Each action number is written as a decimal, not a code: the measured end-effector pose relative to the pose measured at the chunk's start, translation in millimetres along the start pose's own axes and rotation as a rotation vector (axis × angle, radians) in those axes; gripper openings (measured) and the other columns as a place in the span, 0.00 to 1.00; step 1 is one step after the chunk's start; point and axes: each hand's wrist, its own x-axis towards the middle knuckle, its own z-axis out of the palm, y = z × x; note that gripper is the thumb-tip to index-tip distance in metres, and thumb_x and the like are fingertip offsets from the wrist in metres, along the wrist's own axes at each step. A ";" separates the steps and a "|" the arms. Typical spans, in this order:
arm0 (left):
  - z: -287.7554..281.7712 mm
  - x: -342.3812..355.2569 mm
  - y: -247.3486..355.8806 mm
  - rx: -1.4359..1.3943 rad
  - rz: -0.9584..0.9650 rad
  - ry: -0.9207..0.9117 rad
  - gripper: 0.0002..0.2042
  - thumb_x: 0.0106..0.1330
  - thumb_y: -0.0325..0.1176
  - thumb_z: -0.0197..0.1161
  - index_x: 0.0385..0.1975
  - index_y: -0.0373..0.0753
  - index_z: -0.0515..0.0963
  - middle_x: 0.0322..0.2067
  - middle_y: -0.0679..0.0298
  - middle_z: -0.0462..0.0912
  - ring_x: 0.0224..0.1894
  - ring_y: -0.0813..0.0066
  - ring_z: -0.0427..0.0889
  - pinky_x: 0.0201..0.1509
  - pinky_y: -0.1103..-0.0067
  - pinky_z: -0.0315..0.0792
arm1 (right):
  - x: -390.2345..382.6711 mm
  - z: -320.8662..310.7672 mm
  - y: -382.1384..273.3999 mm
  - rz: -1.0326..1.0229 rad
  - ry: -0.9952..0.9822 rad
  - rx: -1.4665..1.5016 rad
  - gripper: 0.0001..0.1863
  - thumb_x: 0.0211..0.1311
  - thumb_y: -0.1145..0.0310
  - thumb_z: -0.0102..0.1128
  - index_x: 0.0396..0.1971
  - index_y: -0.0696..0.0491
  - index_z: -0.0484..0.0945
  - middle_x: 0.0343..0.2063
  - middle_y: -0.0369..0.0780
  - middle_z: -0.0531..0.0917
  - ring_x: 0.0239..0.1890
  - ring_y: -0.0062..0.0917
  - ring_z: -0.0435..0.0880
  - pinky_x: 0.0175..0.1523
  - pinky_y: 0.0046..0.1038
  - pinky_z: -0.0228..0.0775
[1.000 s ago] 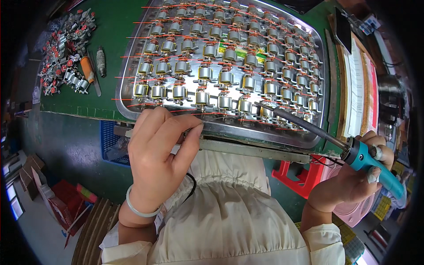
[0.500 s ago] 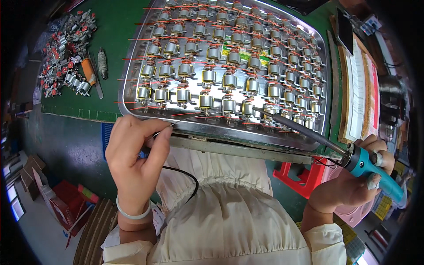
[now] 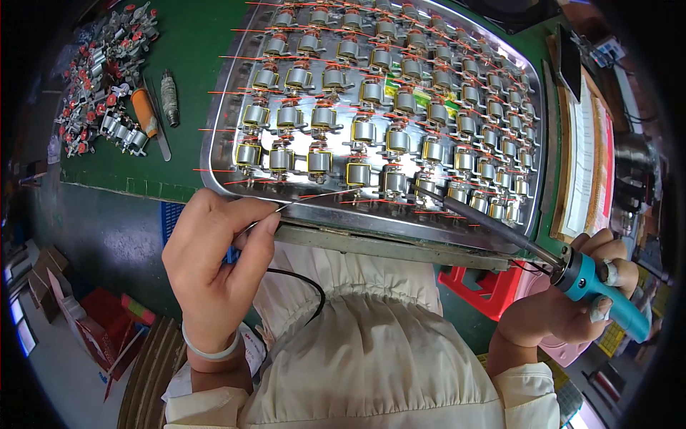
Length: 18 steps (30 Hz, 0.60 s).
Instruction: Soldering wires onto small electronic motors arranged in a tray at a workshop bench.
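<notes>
Between thumb and forefinger of my left hand (image 3: 218, 250) is a thin silvery solder wire (image 3: 314, 196), its far end reaching over the tray's near edge to the front row of parts. A soldering iron (image 3: 582, 275) with a teal handle sits in my right hand (image 3: 572, 307), the fingers wrapped round it and tape on some fingertips. Its dark shaft (image 3: 493, 218) slants left, with the tip among the front-row coils, right of the wire's end. Rows of small metal coil parts (image 3: 359, 174) with thin red wires fill a shiny metal tray (image 3: 209, 161).
Left of the tray, a heap of loose metal parts (image 3: 93, 93) lies on the green table (image 3: 107, 174). Beside it are an orange-handled tool (image 3: 143, 112) and a grey wrapped tool (image 3: 169, 100). Papers (image 3: 577, 164) lie at the right. A red stool (image 3: 482, 289) stands below.
The tray and table have shifted slightly right and down in view. Relative to the parts, the iron's tip and the solder wire's end are now farther left. Both hands keep their grips.
</notes>
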 end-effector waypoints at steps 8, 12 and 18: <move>1.3 -0.1 -2.5 -0.020 0.030 -0.050 0.06 0.41 0.18 0.58 0.21 0.33 0.73 0.16 0.65 0.68 0.14 0.82 0.64 0.15 0.88 0.58 | -1.3 4.7 -1.2 0.014 -0.063 0.015 0.14 0.42 0.60 0.53 0.24 0.54 0.64 0.17 0.38 0.62 0.20 0.22 0.57 0.24 0.21 0.50; 1.6 -2.0 -3.4 -0.028 0.027 -0.034 0.06 0.42 0.18 0.58 0.21 0.33 0.73 0.16 0.65 0.68 0.14 0.82 0.64 0.16 0.88 0.58 | -2.3 9.6 -1.6 0.017 -0.050 -0.012 0.14 0.43 0.60 0.53 0.24 0.54 0.64 0.17 0.38 0.63 0.20 0.22 0.58 0.23 0.21 0.50; 1.9 -2.3 -1.3 -0.027 0.022 -0.039 0.06 0.42 0.18 0.58 0.22 0.32 0.73 0.16 0.65 0.68 0.14 0.82 0.64 0.16 0.88 0.58 | -3.3 8.8 0.2 0.010 -0.041 -0.026 0.14 0.44 0.60 0.53 0.24 0.55 0.64 0.16 0.37 0.62 0.20 0.21 0.57 0.22 0.20 0.50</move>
